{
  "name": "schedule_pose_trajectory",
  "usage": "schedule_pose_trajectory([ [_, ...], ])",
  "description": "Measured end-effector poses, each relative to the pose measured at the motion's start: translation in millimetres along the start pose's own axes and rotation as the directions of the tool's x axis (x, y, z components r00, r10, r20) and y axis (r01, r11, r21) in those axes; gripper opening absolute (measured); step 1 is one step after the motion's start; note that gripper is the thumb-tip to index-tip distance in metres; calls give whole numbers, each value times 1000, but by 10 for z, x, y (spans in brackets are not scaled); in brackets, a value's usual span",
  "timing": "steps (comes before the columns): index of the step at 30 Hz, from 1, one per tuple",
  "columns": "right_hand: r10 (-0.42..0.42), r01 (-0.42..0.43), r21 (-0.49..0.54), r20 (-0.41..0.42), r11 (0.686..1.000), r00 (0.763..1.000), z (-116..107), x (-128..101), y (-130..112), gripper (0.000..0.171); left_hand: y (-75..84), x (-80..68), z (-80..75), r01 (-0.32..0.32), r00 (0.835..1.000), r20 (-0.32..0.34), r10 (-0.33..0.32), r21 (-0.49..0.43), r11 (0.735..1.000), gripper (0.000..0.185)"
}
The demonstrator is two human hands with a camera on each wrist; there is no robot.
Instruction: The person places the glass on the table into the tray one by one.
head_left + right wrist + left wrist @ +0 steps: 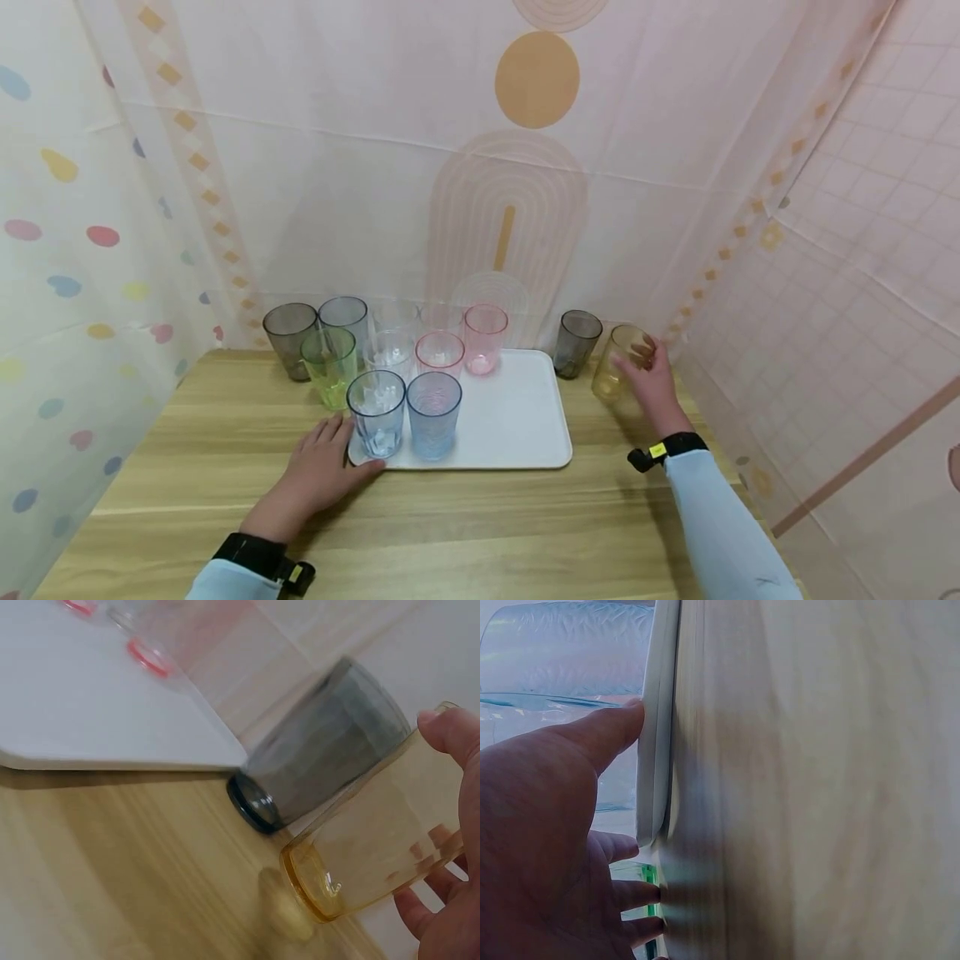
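the right hand (654,385) grasps a yellow glass (607,382) beside a grey glass (576,345), to the right of the tray (513,417), while the left hand (324,468), fingers loosely extended, rests against the tray's near left corner beside a blue glass (377,421).

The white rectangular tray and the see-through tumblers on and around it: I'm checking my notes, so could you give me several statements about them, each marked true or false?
1. The right hand holds a see-through amber tumbler. True.
2. A see-through smoky-grey tumbler beside it stands on the tray. False: the smoky-grey tumbler stands on the wood-grain table, right of the white rectangular tray.
3. The left hand touches the tray's edge. True.
4. The see-through light-blue tumbler nearest the left hand lies on its side. False: the light-blue tumbler stands upright.
5. A see-through pink tumbler stands at the tray's far side. True.
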State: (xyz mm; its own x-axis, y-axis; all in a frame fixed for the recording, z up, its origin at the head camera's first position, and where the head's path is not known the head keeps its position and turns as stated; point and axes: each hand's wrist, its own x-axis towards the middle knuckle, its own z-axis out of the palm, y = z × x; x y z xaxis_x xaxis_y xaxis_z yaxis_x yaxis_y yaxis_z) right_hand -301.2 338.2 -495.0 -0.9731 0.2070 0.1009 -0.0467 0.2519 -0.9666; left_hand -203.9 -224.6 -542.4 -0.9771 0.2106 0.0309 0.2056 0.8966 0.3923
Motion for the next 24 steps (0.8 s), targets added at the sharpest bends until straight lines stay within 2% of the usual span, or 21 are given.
schedule_pose_trajectory([
  [4, -10, 9, -10, -17, 1000, 1000, 49, -159, -39, 94, -15, 8, 8, -3, 1000, -1, 3, 6, 1000, 110],
  [9, 0, 0, 6, 2, 1000, 1000, 252, -330, -83, 89, -9, 4, -6, -1, 1000, 4, 1, 5, 1000, 110],
  [17, -68, 60, 73, 115, 996, 991, 777, -468, -189, 83, 31, -13, -43, 0, 1000, 14, -1, 12, 1000, 109],
  [24, -105, 94, 64, 196, 994, 975, 1271, -557, -330, 85, 26, -6, -34, 4, 1000, 10, -4, 10, 1000, 111],
])
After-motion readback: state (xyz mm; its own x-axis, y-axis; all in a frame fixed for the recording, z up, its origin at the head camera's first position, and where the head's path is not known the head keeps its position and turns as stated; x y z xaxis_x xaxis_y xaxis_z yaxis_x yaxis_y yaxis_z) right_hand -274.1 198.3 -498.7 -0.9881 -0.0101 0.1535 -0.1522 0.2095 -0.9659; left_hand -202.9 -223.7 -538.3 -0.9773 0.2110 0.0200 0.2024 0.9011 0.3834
